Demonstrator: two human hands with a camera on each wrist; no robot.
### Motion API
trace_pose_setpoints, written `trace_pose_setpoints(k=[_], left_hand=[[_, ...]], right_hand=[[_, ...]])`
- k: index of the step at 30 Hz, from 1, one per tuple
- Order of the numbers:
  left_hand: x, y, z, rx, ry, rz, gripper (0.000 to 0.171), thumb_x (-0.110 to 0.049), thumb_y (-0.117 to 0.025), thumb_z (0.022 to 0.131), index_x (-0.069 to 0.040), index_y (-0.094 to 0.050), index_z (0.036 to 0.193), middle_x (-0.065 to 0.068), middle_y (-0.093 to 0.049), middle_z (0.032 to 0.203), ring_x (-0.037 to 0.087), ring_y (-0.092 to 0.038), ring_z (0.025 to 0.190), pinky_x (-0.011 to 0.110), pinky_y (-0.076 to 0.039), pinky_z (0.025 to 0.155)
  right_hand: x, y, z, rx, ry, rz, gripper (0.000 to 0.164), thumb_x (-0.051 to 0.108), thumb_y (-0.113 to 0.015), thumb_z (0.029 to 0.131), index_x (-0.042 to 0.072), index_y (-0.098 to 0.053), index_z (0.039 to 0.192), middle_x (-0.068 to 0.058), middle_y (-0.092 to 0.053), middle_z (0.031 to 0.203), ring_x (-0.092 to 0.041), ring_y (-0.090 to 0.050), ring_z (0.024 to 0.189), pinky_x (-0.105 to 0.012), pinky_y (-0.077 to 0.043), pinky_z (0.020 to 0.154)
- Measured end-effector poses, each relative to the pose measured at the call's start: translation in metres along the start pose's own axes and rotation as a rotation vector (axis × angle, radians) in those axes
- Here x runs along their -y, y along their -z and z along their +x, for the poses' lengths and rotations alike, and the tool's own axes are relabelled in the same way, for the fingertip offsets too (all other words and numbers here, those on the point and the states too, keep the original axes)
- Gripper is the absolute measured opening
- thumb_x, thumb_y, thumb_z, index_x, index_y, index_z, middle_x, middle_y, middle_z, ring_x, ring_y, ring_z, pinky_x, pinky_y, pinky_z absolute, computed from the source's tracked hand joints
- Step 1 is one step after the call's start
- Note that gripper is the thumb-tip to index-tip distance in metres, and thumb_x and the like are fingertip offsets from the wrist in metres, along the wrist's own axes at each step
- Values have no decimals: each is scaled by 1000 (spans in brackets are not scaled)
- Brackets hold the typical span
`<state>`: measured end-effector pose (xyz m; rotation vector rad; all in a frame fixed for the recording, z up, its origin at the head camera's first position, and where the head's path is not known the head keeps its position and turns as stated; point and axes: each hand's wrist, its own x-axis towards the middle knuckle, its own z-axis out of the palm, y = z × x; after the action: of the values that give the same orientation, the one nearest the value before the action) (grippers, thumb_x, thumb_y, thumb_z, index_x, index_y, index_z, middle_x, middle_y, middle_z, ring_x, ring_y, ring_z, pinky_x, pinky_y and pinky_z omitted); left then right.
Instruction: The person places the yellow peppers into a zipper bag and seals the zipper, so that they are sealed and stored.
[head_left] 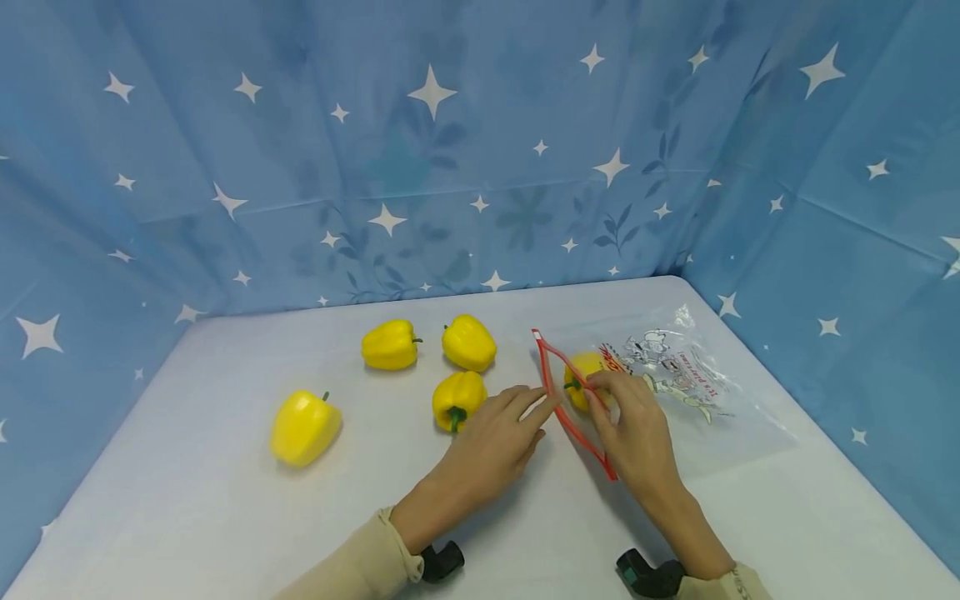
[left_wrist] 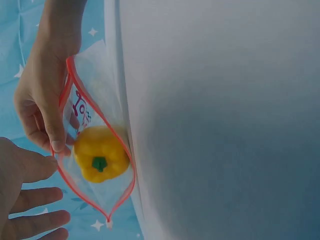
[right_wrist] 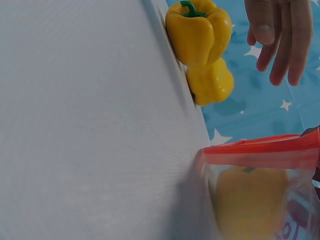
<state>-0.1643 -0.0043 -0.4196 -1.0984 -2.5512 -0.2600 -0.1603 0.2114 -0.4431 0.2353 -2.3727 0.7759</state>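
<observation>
A clear zip bag (head_left: 678, 375) with a red-edged mouth lies on the right of the table, its opening facing left. Inside the mouth sits a yellow bell pepper (left_wrist: 101, 154), green stem toward the opening. My right hand (head_left: 633, 433) pinches the upper red edge between thumb and fingers. My left hand (head_left: 498, 442) is just left of the mouth, fingers extended and spread, one fingertip right at the red edge in the left wrist view. Beside the left hand stands another yellow bell pepper (head_left: 459, 398), its stem facing me.
Two more yellow bell peppers, one upright-leaning pepper (head_left: 468, 342) and one pepper on its side (head_left: 390, 344), lie farther back. A single pepper (head_left: 305, 428) rests at the left of the white table (head_left: 187, 500). A blue starry curtain (head_left: 375, 150) hangs behind.
</observation>
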Motion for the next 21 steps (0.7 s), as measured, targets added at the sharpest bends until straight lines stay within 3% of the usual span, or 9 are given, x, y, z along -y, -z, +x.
trace_pose_setpoints(k=[4, 7, 10, 16, 21], left_hand=[[3, 4, -8, -33, -42, 126, 49, -28, -69, 102, -16, -57, 148, 3, -64, 146, 24, -61, 135, 39, -51, 114], [7, 5, -12, -75, -31, 181, 49, -27, -71, 100, -15, -59, 146, 4, -65, 144, 26, -61, 134, 41, -52, 112], [11, 5, -14, -111, 18, 221, 49, -28, -72, 99, -15, -59, 144, 5, -65, 143, 28, -62, 134, 41, -53, 110], [18, 1, -16, -120, 110, 249, 50, -29, -73, 98, -12, -60, 143, 8, -65, 144, 30, -62, 134, 42, -53, 110], [23, 1, -16, -149, 227, 354, 52, -32, -74, 97, -11, -62, 143, 8, -66, 144, 31, -62, 134, 43, -54, 108]], right_hand=[[1, 0, 1, 10, -7, -1, 27, 0, -83, 86, 6, -71, 110, -9, -73, 114, -26, -65, 110, -46, -57, 94], [1, 0, 2, 12, -8, -1, 27, 0, -83, 86, 6, -71, 109, -9, -73, 114, -27, -64, 110, -50, -58, 94], [2, 0, 2, 14, -4, -3, 27, 0, -83, 86, 6, -71, 109, -9, -73, 114, -27, -64, 110, -49, -58, 94], [2, 1, 1, 24, 7, -16, 27, 0, -83, 85, 6, -72, 108, -8, -73, 112, -26, -64, 107, -48, -58, 90], [2, 2, 1, 14, -11, -24, 26, 1, -83, 86, 8, -72, 109, -7, -73, 112, -24, -64, 107, -29, -54, 91]])
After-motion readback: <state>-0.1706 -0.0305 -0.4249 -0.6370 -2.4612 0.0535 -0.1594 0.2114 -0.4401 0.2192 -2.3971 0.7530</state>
